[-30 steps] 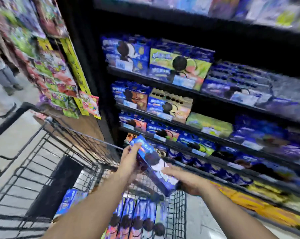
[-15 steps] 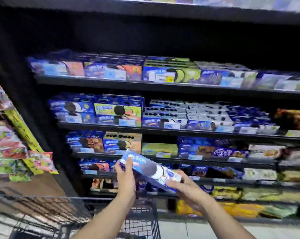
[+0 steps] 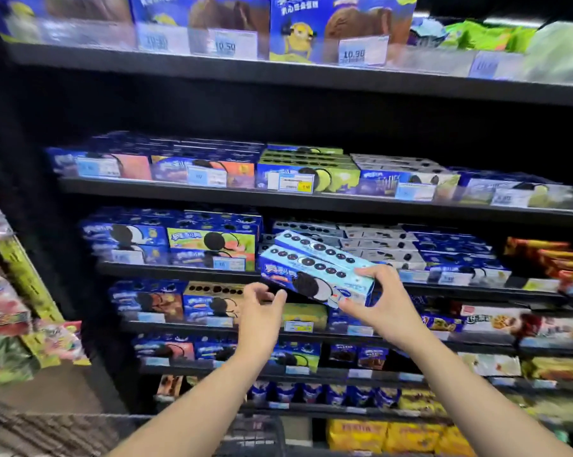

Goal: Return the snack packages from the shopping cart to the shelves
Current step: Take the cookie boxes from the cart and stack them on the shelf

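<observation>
Right hand (image 3: pixel 382 301) grasps cookie box (image 3: pixel 298 278) at the shelf (image 3: pixel 166 269) front edge, not yet shelved; left hand (image 3: pixel 262 301), apparently released, hovers beneath.

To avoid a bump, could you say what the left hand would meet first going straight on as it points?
Probably the lower left end of the light-blue cookie box held by the right hand, just above the left hand; depth is unclear.
</observation>
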